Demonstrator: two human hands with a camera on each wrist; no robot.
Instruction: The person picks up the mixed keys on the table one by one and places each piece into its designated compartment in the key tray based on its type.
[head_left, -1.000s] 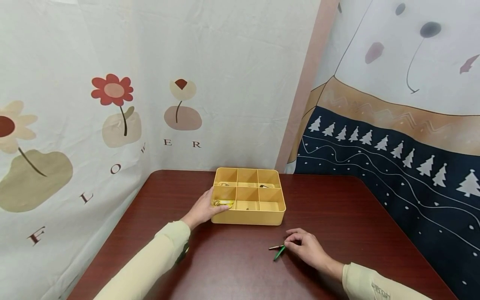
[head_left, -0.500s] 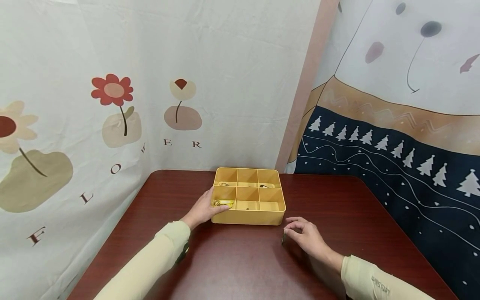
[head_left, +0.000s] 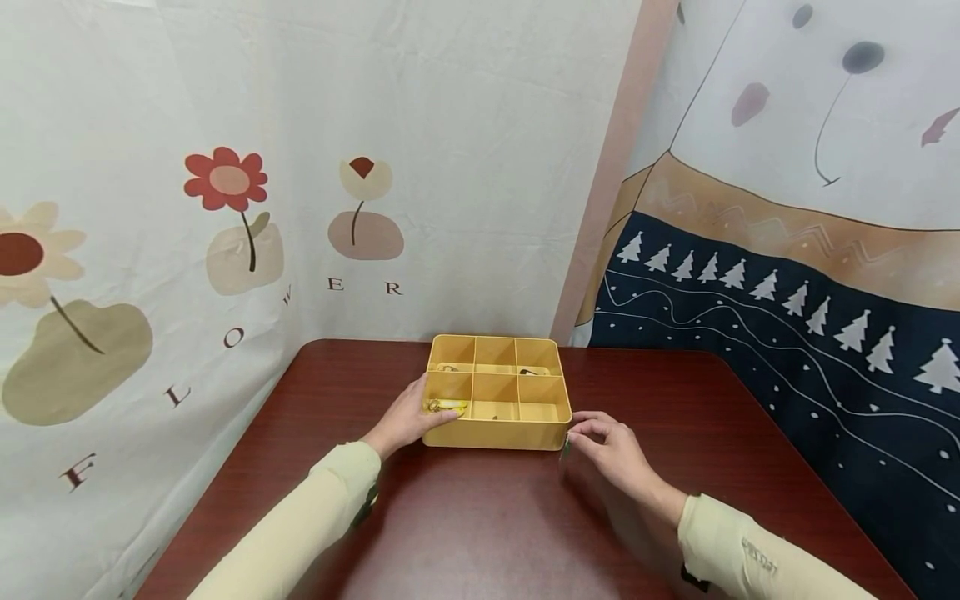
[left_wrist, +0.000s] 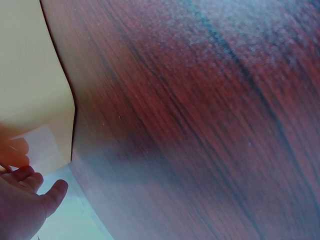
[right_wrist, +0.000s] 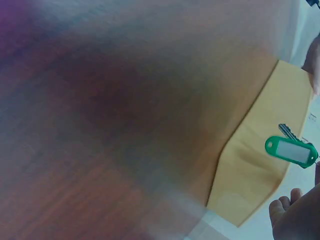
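A yellow box divided into compartments stands on the table. My left hand holds its front left corner, thumb along the front rim and fingers at the left side. Just off the box's front right corner, my right hand pinches a key ring between thumb and index finger. From it hang a green key tag with a pale label and a silver key. In the head view these show only as a thin sliver. Inside the front left compartment lies a yellow key tag with a ring.
Small, hard-to-make-out items lie in other compartments, including a dark one at the back right. The reddish-brown table stretches in front. A flower-print curtain hangs behind, and a dark tree-patterned cloth hangs to the right.
My right hand has lifted the key and green tag off the table and carried them away from me toward the box's front right corner. The left hand and box have stayed put.
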